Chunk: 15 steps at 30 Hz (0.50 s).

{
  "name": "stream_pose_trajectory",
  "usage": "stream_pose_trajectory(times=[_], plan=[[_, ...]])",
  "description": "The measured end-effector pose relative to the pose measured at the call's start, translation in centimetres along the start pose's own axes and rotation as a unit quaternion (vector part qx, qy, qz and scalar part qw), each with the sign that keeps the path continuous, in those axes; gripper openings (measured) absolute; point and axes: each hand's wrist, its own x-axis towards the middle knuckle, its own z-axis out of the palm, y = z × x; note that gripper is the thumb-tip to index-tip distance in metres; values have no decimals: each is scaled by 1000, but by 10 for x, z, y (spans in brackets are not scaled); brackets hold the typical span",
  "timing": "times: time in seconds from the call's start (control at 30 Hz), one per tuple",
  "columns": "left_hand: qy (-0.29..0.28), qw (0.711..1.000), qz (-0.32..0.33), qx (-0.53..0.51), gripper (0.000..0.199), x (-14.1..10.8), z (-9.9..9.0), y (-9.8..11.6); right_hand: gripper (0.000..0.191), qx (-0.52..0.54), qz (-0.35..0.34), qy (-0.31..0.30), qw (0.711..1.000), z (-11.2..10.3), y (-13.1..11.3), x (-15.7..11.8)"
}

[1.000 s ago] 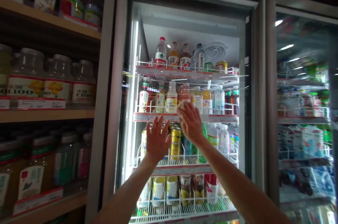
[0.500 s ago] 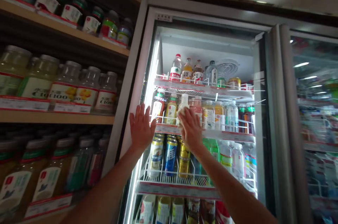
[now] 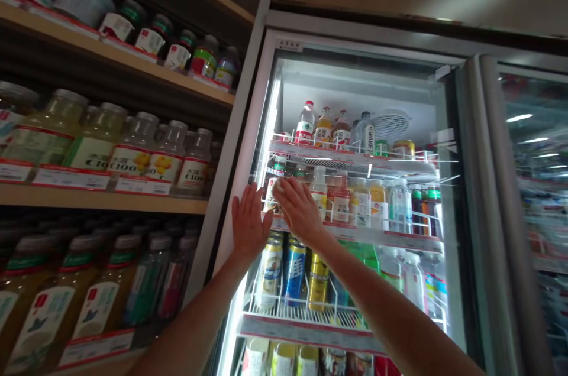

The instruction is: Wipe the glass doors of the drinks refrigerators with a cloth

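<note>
My left hand (image 3: 249,225) lies flat with fingers stretched on the left edge of the glass cooler door (image 3: 359,71), near its pale frame (image 3: 252,154). Just to the right, my right hand (image 3: 302,210) reaches up to the glass, its fingers close together. A pale cloth (image 3: 277,188) shows in part at those fingertips; most of it is hidden by the hand. Behind the glass at hand height stand drink bottles (image 3: 341,201), with cans (image 3: 295,272) on the rack below.
Open wooden shelves (image 3: 110,197) with rows of juice bottles (image 3: 166,154) stand close on my left. A thick metal door handle (image 3: 488,187) runs down the right side, beside a second glass door (image 3: 532,145). More bottles (image 3: 306,123) fill the cooler's upper rack.
My right hand has slid left across the glass with the pale cloth, closer to my left hand. My left hand stays on the door edge. The view has shifted slightly.
</note>
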Motion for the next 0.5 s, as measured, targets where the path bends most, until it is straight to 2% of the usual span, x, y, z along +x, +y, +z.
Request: stream_pose_trajectory(times=[0.07, 0.2, 0.27, 0.33, 0.37, 0.43, 0.5], plan=[[7, 1000, -3, -23, 49, 0, -1, -2, 45, 6, -23, -18, 1000, 3, -9, 12], [13, 998, -20, -52, 50, -1, 0, -4, 43, 6, -7, -30, 1000, 6, -13, 40], [8, 998, -24, -54, 50, -2, 0, -5, 42, 6, -24, -35, 999, 5, -6, 45], [0, 998, -26, -53, 50, -3, -1, -7, 42, -3, -16, -25, 1000, -1, 14, 40], [-3, 998, -25, -51, 49, -3, -2, -8, 42, -12, 11, -10, 1000, -6, 29, 34], [-11, 999, -20, -44, 48, -1, -4, -11, 42, -37, 117, 44, 991, -18, 65, 17], [-18, 999, -19, -29, 48, 7, -5, -10, 42, -61, 236, 109, 964, -29, 98, -2]])
